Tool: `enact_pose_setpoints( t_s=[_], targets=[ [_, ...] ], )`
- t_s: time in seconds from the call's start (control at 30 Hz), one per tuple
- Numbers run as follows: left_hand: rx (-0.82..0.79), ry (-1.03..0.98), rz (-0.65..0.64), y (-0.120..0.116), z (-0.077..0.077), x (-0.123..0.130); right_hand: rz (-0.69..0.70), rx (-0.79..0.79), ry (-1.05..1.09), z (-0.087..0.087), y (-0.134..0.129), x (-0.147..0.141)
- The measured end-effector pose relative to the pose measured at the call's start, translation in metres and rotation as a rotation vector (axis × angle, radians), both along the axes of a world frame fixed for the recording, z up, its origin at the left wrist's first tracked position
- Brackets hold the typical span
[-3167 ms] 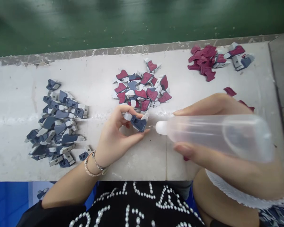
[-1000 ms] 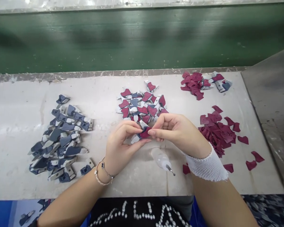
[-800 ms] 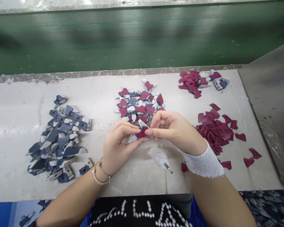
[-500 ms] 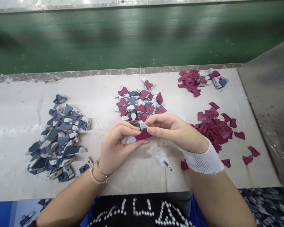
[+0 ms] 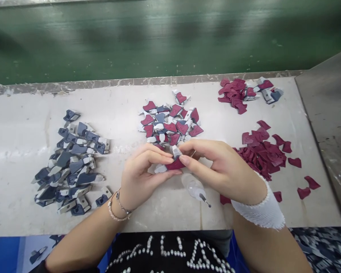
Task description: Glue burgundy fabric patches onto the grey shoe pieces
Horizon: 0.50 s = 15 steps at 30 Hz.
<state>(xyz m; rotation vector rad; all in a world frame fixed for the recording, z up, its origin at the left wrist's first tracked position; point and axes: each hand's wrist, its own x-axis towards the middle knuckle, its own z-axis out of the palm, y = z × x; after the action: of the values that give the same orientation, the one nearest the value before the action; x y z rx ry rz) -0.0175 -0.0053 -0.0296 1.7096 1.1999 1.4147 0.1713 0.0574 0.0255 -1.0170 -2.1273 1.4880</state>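
Between my two hands is a small white plastic part with a maroon piece point(image 5: 174, 164) on its face. My left hand point(image 5: 143, 172) grips it from the left, fingers above and thumb below. My right hand point(image 5: 218, 167) pinches its right side, the thumb lying on the maroon face and the fingers partly hidden behind. Just below the hands, a clear squeeze bottle point(image 5: 193, 187) with a thin metal tip lies on the table. Beyond my fingertips is a pile of similar white, blue and maroon parts point(image 5: 170, 121).
On the left lies a heap of blue-grey and white parts point(image 5: 74, 163). Loose maroon pieces point(image 5: 265, 153) are spread at right, with another maroon cluster point(image 5: 234, 94) behind them. A green wall point(image 5: 159, 45) bounds the table's back, a metal panel point(image 5: 326, 113) its right.
My right hand has turned a little, its wrist lower and further right. The part stays in both hands, and the whole view has shifted slightly.
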Motion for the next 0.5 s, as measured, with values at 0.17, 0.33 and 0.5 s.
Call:
enact_pose_setpoints(
  t_s=[0.17, 0.33, 0.5],
  targets=[
    [0.016, 0.012, -0.015, -0.0019, 0.0007, 0.0017, -0.009, 0.061, -0.059, 0.0032, -0.0034, 0.0023],
    [0.036, 0.001, 0.004, 0.0003, 0.0015, 0.0003, -0.023, 0.051, -0.049, 0.0045, -0.0053, 0.0013],
    [-0.081, -0.135, 0.026, 0.0003, 0.0018, 0.0006, 0.0, 0.092, -0.068, 0.0023, -0.0101, 0.0007]
  ],
)
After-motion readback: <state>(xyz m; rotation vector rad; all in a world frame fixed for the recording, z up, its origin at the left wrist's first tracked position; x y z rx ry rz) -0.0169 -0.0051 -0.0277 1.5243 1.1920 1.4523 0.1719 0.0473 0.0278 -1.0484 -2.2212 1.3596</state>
